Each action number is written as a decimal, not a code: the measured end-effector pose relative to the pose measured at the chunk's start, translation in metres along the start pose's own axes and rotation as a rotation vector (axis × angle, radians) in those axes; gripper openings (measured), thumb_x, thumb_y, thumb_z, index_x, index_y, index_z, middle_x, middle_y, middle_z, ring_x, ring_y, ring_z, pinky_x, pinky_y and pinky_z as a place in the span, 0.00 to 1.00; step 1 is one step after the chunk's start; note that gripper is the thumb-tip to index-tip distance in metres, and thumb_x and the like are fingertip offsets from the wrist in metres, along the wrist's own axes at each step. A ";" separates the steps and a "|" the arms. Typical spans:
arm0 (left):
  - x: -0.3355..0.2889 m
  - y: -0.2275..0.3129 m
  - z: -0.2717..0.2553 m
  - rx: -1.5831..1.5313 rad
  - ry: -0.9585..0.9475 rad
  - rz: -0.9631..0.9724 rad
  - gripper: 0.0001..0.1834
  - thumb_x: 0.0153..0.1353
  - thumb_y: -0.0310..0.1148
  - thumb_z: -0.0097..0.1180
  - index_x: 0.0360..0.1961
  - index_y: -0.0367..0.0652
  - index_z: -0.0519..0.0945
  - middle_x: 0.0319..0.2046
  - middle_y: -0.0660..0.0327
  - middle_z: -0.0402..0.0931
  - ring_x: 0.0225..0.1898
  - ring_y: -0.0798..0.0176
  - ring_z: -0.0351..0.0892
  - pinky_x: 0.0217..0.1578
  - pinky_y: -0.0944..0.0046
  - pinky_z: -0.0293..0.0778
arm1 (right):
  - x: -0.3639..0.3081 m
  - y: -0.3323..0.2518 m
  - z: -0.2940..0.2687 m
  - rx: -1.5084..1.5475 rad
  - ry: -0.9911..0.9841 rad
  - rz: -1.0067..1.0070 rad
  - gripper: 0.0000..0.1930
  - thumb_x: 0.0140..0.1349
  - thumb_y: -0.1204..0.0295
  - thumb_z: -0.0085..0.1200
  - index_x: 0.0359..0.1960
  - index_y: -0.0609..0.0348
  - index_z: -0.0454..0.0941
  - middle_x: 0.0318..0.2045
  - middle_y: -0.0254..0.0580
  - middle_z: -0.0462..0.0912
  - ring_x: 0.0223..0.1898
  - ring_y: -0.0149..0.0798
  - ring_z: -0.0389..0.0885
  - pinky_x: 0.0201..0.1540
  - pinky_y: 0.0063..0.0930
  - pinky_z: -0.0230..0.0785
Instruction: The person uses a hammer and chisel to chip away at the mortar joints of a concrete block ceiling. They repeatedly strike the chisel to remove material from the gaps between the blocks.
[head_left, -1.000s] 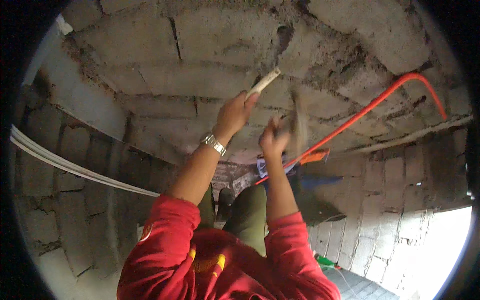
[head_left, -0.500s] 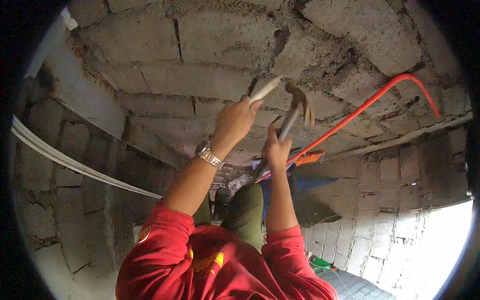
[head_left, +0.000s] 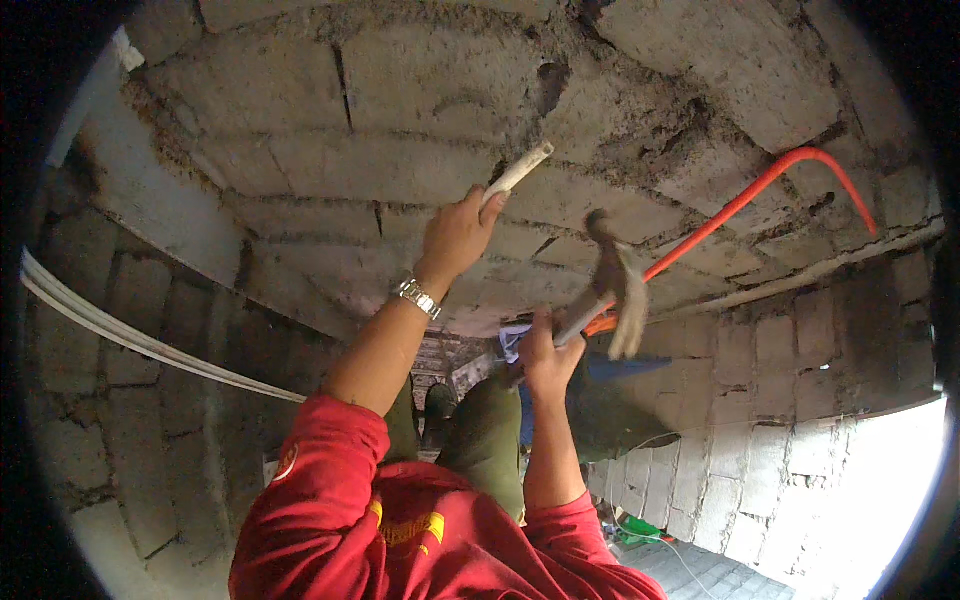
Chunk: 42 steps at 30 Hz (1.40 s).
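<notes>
While gripping a pale stick (head_left: pixel 522 168) in the closed left hand (head_left: pixel 457 238), holds a hammer (head_left: pixel 618 285) in the right hand (head_left: pixel 550 362), with the fist wrapped round the grey handle. Points the stick up and rightward before a rough block wall (head_left: pixel 430 95), with the tip well clear of the thumb and below a dark hole (head_left: pixel 552 88) between blocks; from this angle, cannot tell about contact with the wall. Tilts the hammer up and rightward out of the right fist, with the blurred head lower than the tip of the stick and well apart from it. Wears a silver watch (head_left: pixel 420 298) on the left wrist, a red sweater (head_left: pixel 470 565) with yellow marking on the chest and sleeves ending near the elbows, and green trousers (head_left: pixel 485 440). Has a long red bar (head_left: pixel 745 203) behind the hammer head, slanting to the upper right and bent over into a hook at the top. Has also an orange piece (head_left: pixel 600 323) just beside the hammer handle. Shows, farther out, white pipes (head_left: pixel 150 341) along the left side, a second block wall (head_left: pixel 787 350) to the right, strong light (head_left: pixel 890 500) at the lower right, and a small green item (head_left: pixel 640 530) below the right forearm.
</notes>
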<state>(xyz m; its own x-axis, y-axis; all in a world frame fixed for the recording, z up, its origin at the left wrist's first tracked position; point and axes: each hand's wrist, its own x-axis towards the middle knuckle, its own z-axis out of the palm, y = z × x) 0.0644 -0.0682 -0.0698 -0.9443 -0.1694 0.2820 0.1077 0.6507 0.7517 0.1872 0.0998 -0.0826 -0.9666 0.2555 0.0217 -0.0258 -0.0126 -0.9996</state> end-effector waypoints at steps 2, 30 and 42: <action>-0.001 -0.007 0.002 0.012 0.035 0.019 0.25 0.72 0.53 0.46 0.39 0.39 0.76 0.20 0.43 0.76 0.23 0.36 0.78 0.24 0.43 0.71 | 0.002 -0.017 0.014 0.229 -0.029 -0.135 0.15 0.68 0.65 0.54 0.25 0.59 0.70 0.16 0.30 0.69 0.14 0.25 0.63 0.16 0.26 0.53; 0.000 0.034 -0.009 -0.032 -0.055 -0.099 0.26 0.73 0.53 0.42 0.41 0.37 0.75 0.27 0.40 0.80 0.35 0.31 0.80 0.35 0.39 0.74 | 0.114 0.005 0.033 -0.420 -0.080 -0.035 0.18 0.64 0.62 0.57 0.20 0.60 0.71 0.14 0.35 0.70 0.16 0.29 0.67 0.21 0.31 0.60; 0.000 0.012 -0.009 0.005 -0.007 0.036 0.23 0.72 0.52 0.44 0.38 0.40 0.73 0.21 0.43 0.78 0.26 0.33 0.80 0.26 0.39 0.72 | 0.009 0.020 -0.021 -0.071 -0.120 0.027 0.14 0.67 0.68 0.55 0.23 0.54 0.66 0.14 0.26 0.66 0.14 0.23 0.62 0.16 0.23 0.54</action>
<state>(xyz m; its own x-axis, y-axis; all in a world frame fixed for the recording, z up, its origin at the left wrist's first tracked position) 0.0683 -0.0673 -0.0550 -0.9420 -0.1411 0.3046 0.1400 0.6598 0.7383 0.1832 0.1218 -0.1032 -0.9903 0.1385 -0.0070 0.0143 0.0514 -0.9986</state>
